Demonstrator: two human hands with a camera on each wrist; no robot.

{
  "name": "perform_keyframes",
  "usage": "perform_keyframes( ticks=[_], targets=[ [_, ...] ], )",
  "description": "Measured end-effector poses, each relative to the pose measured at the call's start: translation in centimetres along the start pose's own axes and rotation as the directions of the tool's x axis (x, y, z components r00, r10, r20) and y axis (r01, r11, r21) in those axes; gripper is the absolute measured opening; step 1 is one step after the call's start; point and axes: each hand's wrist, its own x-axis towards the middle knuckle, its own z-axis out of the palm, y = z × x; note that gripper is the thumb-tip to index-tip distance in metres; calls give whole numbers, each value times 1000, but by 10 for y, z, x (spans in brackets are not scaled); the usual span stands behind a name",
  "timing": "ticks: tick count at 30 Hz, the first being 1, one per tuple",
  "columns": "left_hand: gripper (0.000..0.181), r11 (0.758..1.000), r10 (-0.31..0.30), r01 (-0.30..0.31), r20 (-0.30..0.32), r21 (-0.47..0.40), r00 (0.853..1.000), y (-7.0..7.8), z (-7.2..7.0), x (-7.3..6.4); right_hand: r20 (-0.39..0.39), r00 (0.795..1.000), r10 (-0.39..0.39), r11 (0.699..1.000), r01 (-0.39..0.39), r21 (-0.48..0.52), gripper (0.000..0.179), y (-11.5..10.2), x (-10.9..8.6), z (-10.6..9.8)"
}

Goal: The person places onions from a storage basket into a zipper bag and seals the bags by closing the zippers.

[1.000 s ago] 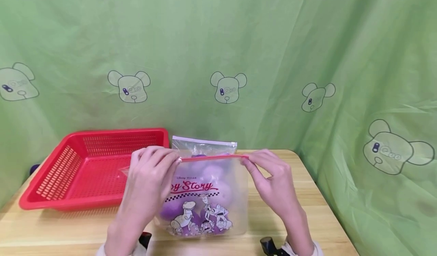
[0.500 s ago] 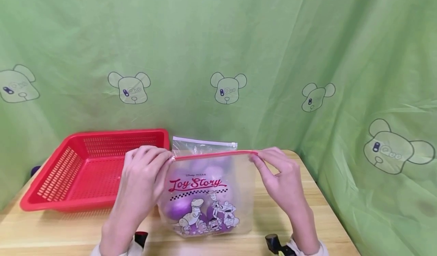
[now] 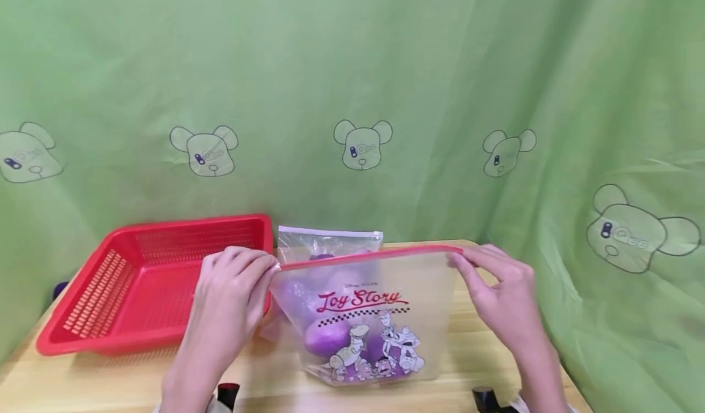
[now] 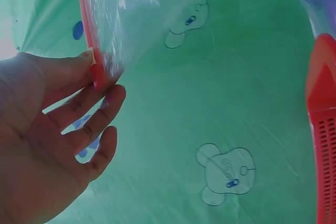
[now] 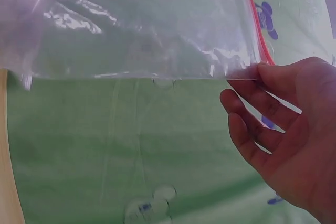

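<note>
A translucent zip bag [image 3: 435, 315] with a red top strip, "Toy Story" lettering and cartoon figures stands before me, its strip stretched between both hands. My left hand [image 3: 228, 297] pinches the strip's left end between thumb and index finger, at a small slider [image 4: 93, 56]. At the opposite end, my right hand [image 3: 503, 290] pinches the top corner; its other fingers [image 5: 244, 135] are bent loosely below. Purple round things [image 3: 327, 338] show through the bag's lower left; whether each lies inside or behind is hard to tell.
Behind it stands a clear bag [image 3: 330, 238] with a white zip strip, holding purple things. A red perforated basket [image 3: 149, 342] sits on the left of the wooden table [image 3: 275, 388]. Green printed curtains [image 3: 297, 82] hang behind and at the right.
My right hand has moved right, sliding the bag that way and pulling its red strip longer and tauter. My left hand keeps its pinch, having shifted slightly left.
</note>
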Motion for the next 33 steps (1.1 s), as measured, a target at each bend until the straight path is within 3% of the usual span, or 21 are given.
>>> perform_keyframes(
  ticks=[7,11,16,19,21,26,29,33],
  targets=[
    [13,995,56,-52,39,-82,998,11,1,1,-93,994,-52,998,47,-49,17,5,-16,-25],
    [12,988,53,-40,83,-148,995,22,9,-2,-143,989,-33,998,24,-64,20,10,-15,-33],
    [27,984,45,-27,95,-177,994,29,25,-7,-94,995,43,995,-51,-89,15,27,-3,-35],
    [37,989,38,-19,122,-149,992,26,33,-12,-32,988,153,977,-156,-148,18,53,9,-25],
    [38,990,67,-48,149,-130,987,21,38,-18,16,966,258,951,-251,-180,25,77,17,-15],
    [38,992,109,-92,235,-82,966,5,47,-45,107,877,469,876,-445,-187,36,141,31,15],
    [42,998,69,-62,278,-34,958,-9,47,-65,134,836,532,842,-508,-179,34,174,31,35],
    [48,999,16,-26,276,33,961,-31,41,-90,212,792,573,816,-528,-233,40,201,22,52]
  ],
)
